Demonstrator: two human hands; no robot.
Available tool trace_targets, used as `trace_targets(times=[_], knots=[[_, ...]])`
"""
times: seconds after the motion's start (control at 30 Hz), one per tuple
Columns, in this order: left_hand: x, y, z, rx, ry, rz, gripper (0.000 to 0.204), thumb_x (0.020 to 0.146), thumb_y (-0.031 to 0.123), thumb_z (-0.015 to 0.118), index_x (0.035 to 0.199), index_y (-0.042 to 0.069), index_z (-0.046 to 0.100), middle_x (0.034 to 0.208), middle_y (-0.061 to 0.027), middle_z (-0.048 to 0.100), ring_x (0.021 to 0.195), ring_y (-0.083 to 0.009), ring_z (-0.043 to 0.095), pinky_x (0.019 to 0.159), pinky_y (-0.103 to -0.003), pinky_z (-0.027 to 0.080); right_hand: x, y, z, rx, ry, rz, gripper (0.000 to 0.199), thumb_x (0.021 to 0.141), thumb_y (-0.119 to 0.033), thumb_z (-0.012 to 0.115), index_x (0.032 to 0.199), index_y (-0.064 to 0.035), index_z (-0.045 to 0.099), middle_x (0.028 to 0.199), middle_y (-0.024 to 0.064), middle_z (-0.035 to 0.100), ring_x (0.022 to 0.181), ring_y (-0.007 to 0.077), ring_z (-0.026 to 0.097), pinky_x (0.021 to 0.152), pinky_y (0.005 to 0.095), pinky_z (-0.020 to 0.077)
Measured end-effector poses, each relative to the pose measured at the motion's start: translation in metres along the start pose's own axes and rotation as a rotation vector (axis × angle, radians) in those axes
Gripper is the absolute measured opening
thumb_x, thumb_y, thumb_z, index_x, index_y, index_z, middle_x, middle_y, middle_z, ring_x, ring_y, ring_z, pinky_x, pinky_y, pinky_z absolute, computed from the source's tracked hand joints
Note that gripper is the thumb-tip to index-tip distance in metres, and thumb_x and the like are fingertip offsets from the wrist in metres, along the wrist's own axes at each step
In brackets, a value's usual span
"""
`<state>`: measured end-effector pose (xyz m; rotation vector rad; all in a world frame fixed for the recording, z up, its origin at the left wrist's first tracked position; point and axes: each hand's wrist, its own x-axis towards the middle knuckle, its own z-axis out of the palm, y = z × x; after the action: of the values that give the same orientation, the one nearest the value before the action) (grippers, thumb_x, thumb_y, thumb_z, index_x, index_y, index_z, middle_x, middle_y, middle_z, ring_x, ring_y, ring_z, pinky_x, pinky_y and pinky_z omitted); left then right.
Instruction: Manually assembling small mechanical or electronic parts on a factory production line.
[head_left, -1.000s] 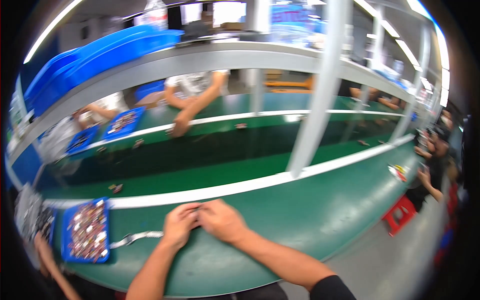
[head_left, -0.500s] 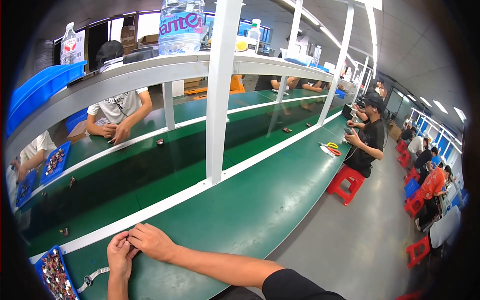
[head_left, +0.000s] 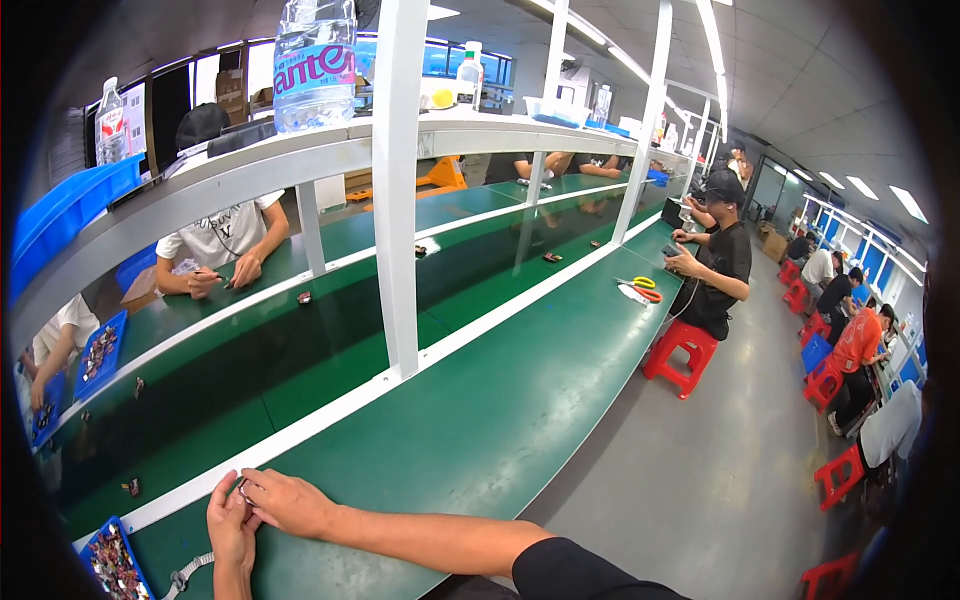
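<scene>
My left hand (head_left: 230,530) and my right hand (head_left: 292,506) meet above the green bench at the lower left. Both are closed, their fingertips pinching together at one small dark piece (head_left: 243,489); it is mostly covered by the fingers, so its kind does not show. Just left of my left wrist lies a metal-band wristwatch (head_left: 180,578). Beyond it, at the picture's lower left edge, a blue tray (head_left: 133,557) holds many small parts in mixed colours.
A white rail (head_left: 300,430) and upright post (head_left: 397,250) stand between my bench and a dark green belt (head_left: 330,370) carrying scattered small parts. Scissors (head_left: 645,289) lie farther along the bench, near a seated person (head_left: 722,265). Overhead runs a shelf (head_left: 345,152) with bottles.
The whole view has shifted somewhat, moving the post and shelf leftward. My hands remain together, with fingers slightly rearranged around the small piece. A white-based part now shows on the belt.
</scene>
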<state>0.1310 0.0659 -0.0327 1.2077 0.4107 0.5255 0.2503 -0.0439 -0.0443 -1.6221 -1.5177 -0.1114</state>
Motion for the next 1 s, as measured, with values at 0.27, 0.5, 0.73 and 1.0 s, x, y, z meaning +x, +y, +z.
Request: trace_targets(times=[0.27,0.5,0.73,1.0], knots=[[0.014,-0.003,-0.012,0.203,0.019,0.125,0.026,0.096,0.006,0.051,0.120,-0.002,0.055,0.117,-0.0154,0.062,0.100,-0.0222,0.065,0.078,-0.032,0.058,0.060,0.120,-0.052,-0.319,0.223,0.443,0.018,0.074,-0.015,0.073,0.085,-0.0037,0.064,0.092,0.0142,0.064,0.091,0.0347,0.063,0.078,0.0470,0.0530],[-0.002,0.006,-0.014,0.233,-0.059,0.120,0.026,0.094,0.012,0.059,0.114,-0.004,0.061,0.110,-0.0179,0.066,0.096,-0.0243,0.068,0.079,-0.034,0.058,0.063,0.094,-0.056,-0.631,0.215,0.494,0.047,0.073,-0.039,0.077,0.109,-0.0119,0.063,0.119,0.0119,0.057,0.111,0.0316,0.053,0.083,0.0468,0.0481],[0.011,0.000,-0.022,0.437,0.045,0.168,0.022,0.094,0.009,0.060,0.112,-0.003,0.062,0.103,-0.0107,0.067,0.091,-0.0175,0.066,0.073,-0.031,0.057,0.007,0.026,-0.037,-0.059,0.195,0.352,0.027,0.079,-0.008,0.068,0.106,-0.0027,0.064,0.099,0.0131,0.063,0.092,0.0286,0.062,0.081,0.0368,0.0515],[0.058,0.039,-0.139,1.178,0.714,0.428,0.047,0.083,0.024,0.069,0.122,0.001,0.059,0.122,-0.0219,0.056,0.114,-0.0362,0.055,0.098,-0.045,0.044,0.003,0.025,-0.034,0.012,0.201,0.500,0.022,0.081,-0.019,0.063,0.097,-0.0045,0.069,0.088,0.0180,0.070,0.083,0.0369,0.068,0.075,0.0423,0.0544]])
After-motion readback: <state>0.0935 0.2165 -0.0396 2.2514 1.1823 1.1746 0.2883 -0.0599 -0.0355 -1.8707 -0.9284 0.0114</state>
